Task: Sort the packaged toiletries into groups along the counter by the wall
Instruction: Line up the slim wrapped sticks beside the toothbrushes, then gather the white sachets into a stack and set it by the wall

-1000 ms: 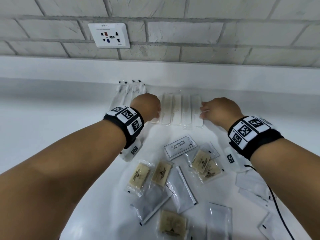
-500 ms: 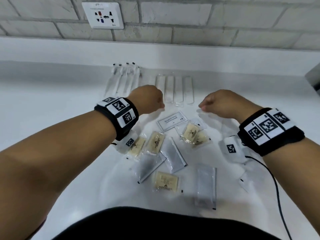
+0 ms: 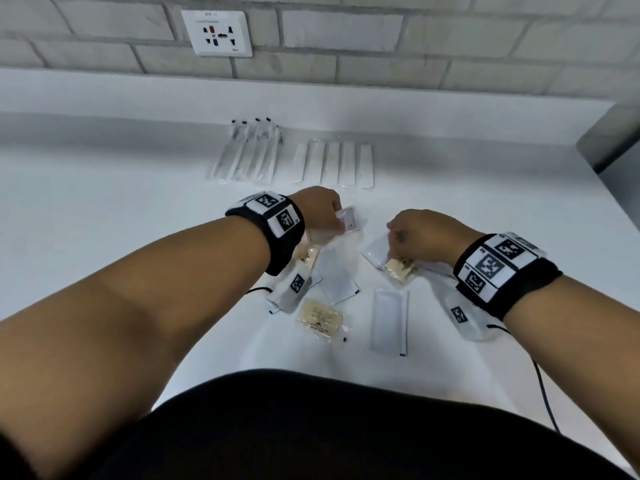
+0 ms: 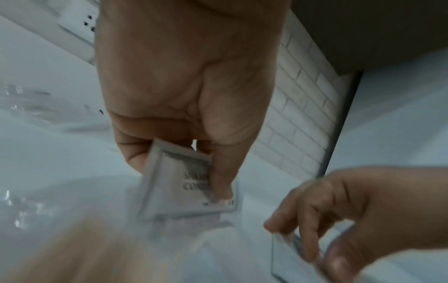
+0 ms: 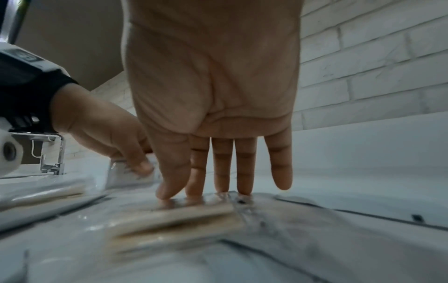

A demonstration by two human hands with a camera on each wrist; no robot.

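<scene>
Sachet position governs the next move: your left hand pinches this white printed sachet between thumb and fingers, lifted at the far edge of the unsorted pile. The 2 finished groups lie farther off, toward the wall: clear long packs on the left, white flat packs just right of them. Both groups run with long axes pointing from near to far. Free counter lies right of the white packs, so a third group would likely start there; that spot is nearer your right hand, while the sachet sits in your left.

Your right hand reaches down with fingers extended. The right wrist view shows fingertips touching a clear wrapper over tan packets. The left wrist view, blurred, suggests fingers closing on a clear pack edge; a firm grip cannot be confirmed.

More tan packets and grey sachets lie loose on the near side.

Change from 0.5 s ago: both hands were then curled above the pile, holding nothing visible, and the printed sachet lay flat on the counter. Your left hand has now lifted it, and your right hand has dropped onto the tan packets.
</scene>
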